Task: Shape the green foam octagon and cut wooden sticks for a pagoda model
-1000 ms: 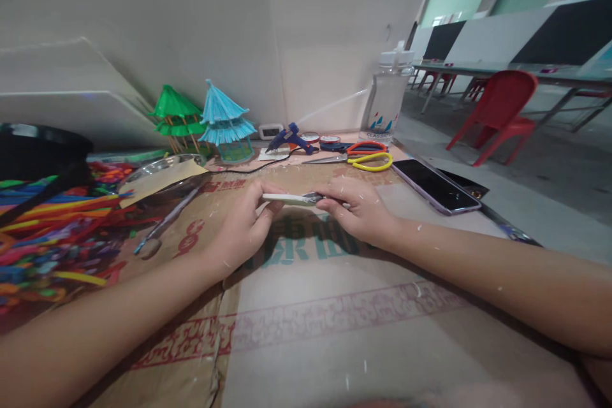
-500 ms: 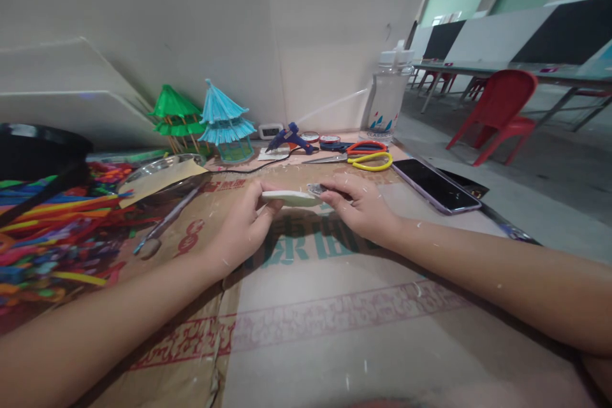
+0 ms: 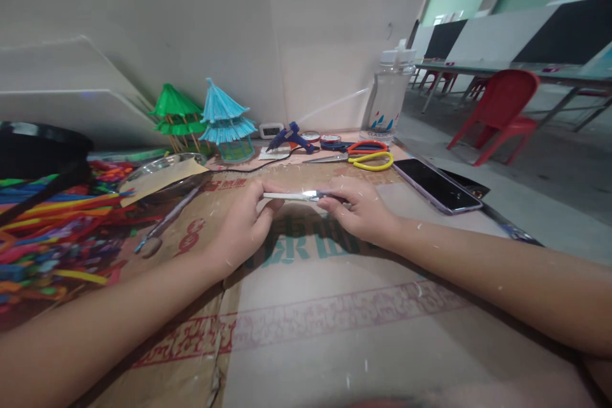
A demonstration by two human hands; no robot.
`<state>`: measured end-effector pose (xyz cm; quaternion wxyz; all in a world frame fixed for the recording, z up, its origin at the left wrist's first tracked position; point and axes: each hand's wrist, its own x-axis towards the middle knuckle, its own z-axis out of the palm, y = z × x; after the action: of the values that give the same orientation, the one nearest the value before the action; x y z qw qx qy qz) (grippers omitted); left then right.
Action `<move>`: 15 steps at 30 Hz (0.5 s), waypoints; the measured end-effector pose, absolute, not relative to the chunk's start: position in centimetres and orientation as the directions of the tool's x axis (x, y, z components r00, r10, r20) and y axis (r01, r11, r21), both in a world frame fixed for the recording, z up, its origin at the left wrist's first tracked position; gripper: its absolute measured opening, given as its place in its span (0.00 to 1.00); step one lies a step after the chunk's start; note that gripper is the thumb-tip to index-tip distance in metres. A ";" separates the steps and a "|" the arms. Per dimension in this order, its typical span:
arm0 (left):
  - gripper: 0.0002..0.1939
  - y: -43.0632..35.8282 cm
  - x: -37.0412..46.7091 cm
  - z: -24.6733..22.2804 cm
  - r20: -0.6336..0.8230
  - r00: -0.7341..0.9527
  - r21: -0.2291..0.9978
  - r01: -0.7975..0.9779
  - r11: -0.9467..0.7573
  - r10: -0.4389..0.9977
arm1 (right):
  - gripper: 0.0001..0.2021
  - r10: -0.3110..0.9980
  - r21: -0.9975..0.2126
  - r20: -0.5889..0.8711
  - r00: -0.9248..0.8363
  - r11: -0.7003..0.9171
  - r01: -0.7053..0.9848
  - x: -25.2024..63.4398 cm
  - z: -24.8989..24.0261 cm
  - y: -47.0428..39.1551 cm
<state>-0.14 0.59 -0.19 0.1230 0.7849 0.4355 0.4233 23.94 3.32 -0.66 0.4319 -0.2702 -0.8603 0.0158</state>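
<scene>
My left hand (image 3: 246, 223) is closed on the left end of a thin, flat, pale piece (image 3: 287, 196), pinched between thumb and fingers and seen nearly edge-on above the cardboard. At its right end, my right hand (image 3: 361, 210) pinches a small shiny silvery piece (image 3: 312, 194) that touches or overlaps the pale one; its exact kind is not clear. Both hands face each other over the printed cardboard (image 3: 296, 344). Behind them lie scissors (image 3: 370, 156) with red and yellow handles and a blue glue gun (image 3: 290, 137).
A phone (image 3: 437, 186) lies to the right. A clear bottle (image 3: 386, 99) stands behind it. At the back left are green (image 3: 176, 105) and blue (image 3: 228, 118) little roofed models. Colourful strips (image 3: 52, 236), a clear dish (image 3: 143, 169) and a thin stick (image 3: 167, 220) lie left.
The pale piece has tilted from showing its flat face to nearly edge-on. The silvery piece now catches bright light. Both hands keep their hold in almost the same place.
</scene>
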 end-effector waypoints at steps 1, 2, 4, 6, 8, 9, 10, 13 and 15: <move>0.07 0.6 -0.2 -0.2 0.555 0.271 0.556 0.583 -0.592 0.787 | 0.13 0.471 -0.255 0.734 -0.489 0.859 0.445 23.9 -0.7 3.3; 0.08 0.6 -0.2 -0.2 0.555 0.282 0.547 0.585 -0.598 0.783 | 0.13 0.465 -0.249 0.732 -0.498 0.863 0.441 24.0 -0.6 3.3; 0.09 0.6 -0.3 -0.3 0.566 0.301 0.531 0.580 -0.618 0.768 | 0.13 0.454 -0.233 0.730 -0.511 0.869 0.437 24.0 -0.6 3.3; 0.11 0.6 -0.3 -0.3 0.579 0.318 0.515 0.572 -0.638 0.751 | 0.13 0.438 -0.213 0.738 -0.513 0.873 0.438 23.9 -0.6 3.3; 0.12 0.6 -0.3 -0.3 0.578 0.335 0.507 0.567 -0.649 0.744 | 0.13 0.412 -0.184 0.753 -0.512 0.880 0.437 23.8 -0.6 3.2; 0.12 0.6 -0.2 -0.3 0.574 0.342 0.508 0.564 -0.651 0.744 | 0.14 0.398 -0.170 0.761 -0.513 0.885 0.434 23.8 -0.5 3.1; 0.11 0.6 -0.2 -0.3 0.570 0.347 0.510 0.562 -0.652 0.745 | 0.14 0.384 -0.158 0.767 -0.515 0.890 0.427 23.8 -0.5 3.1; 0.10 0.5 -0.1 -0.2 0.571 0.343 0.515 0.558 -0.651 0.746 | 0.15 0.360 -0.142 0.773 -0.523 0.901 0.410 23.7 -0.4 2.9; 0.08 0.4 0.0 -0.2 0.570 0.339 0.517 0.560 -0.647 0.748 | 0.15 0.349 -0.136 0.780 -0.520 0.905 0.404 23.7 -0.4 3.0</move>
<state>-0.04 0.41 -0.16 0.1150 0.8102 0.4038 0.4090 23.68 2.95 -0.39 0.4398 -0.2160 -0.8712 -0.0311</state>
